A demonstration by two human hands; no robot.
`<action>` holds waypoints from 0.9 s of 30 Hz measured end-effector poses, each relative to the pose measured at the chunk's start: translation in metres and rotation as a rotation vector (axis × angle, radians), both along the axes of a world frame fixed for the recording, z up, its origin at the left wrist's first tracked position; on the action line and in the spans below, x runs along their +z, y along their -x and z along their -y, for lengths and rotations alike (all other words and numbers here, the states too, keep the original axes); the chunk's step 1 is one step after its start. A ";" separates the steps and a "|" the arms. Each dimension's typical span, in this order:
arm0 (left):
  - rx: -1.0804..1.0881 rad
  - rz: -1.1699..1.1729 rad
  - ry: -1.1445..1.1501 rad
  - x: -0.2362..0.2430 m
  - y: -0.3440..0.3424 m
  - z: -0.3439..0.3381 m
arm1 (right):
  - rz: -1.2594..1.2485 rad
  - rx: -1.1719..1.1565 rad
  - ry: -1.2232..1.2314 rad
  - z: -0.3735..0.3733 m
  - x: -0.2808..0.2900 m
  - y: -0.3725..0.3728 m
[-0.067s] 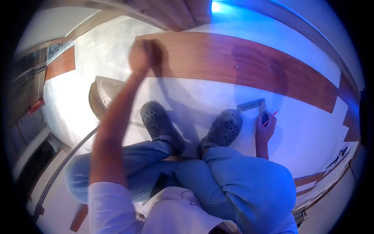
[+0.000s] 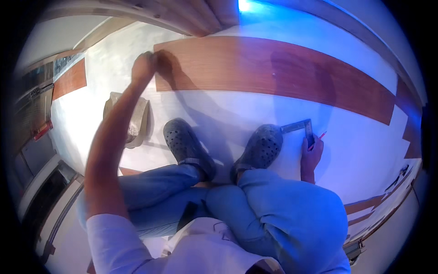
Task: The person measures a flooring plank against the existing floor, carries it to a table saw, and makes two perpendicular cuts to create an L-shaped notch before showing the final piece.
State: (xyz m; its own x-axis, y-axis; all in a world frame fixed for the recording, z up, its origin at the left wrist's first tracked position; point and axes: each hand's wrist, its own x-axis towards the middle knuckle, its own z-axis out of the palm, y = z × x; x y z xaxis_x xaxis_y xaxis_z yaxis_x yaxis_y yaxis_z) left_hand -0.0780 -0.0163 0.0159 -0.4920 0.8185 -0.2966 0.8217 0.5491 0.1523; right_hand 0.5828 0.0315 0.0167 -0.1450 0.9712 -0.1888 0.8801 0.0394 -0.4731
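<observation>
- Left hand [image 2: 144, 67] is stretched far out at about 11 o'clock from the knees, fingers bunched together in a loose fist right at the left end of the long wood-look floor plank [image 2: 273, 73]; whether it actually grips the plank edge, I cannot tell.
- The floor plank lies flat on the pale floor [image 2: 356, 150], running from roughly 11 o'clock across to 2 o'clock, its near edge well apart from the shoes.
- Right hand [image 2: 311, 153] sits low at 3 o'clock of the right shoe, fingers curled and clamped on a red pencil [image 2: 320, 136] and on the blade of a metal try square [image 2: 302, 127].
- The try square rests on the floor just beside the toe of the right shoe [image 2: 263, 147], its corner pointing toward 1 o'clock.
- The left shoe [image 2: 185, 144], grey and perforated, sits at 9 o'clock of the right one, the two near each other, blue jeans [image 2: 283, 210] folded behind them.
- A crumpled tan bag [image 2: 130, 118] lies at 9 o'clock of the left shoe, partly behind the outstretched forearm.
- A shorter plank piece [image 2: 69, 80] lies at 9 o'clock of the left hand, well apart from the long one.
</observation>
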 end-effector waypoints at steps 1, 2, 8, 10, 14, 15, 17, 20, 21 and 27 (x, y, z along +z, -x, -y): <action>-0.085 -0.077 0.020 0.006 0.011 -0.007 | 0.032 0.055 -0.057 -0.009 -0.021 -0.012; -0.158 -0.107 0.057 0.000 0.011 0.002 | 0.111 0.122 -0.097 -0.009 -0.019 -0.024; 0.473 0.173 0.199 -0.013 -0.040 0.003 | -0.340 -0.493 -0.065 -0.038 0.007 -0.019; 0.599 0.252 0.075 -0.023 -0.033 0.012 | -0.462 -0.555 -0.096 -0.056 -0.001 -0.023; 0.763 0.650 0.004 -0.025 -0.003 0.036 | -0.591 -0.600 -0.077 -0.077 -0.001 -0.023; 0.716 0.737 0.060 -0.023 0.002 0.035 | -0.587 -0.620 -0.078 -0.082 0.002 -0.025; 0.703 0.935 0.036 -0.015 -0.018 -0.001 | -0.598 -0.696 0.065 -0.095 0.018 -0.043; 0.596 1.002 0.026 -0.037 0.028 0.024 | -0.433 -0.507 0.107 -0.092 0.008 -0.054; 0.653 0.790 0.142 -0.041 0.065 0.068 | -0.145 -0.225 0.045 -0.092 -0.022 -0.054; 0.732 0.963 0.271 -0.040 0.035 0.074 | -0.819 -0.996 0.190 -0.116 -0.010 -0.016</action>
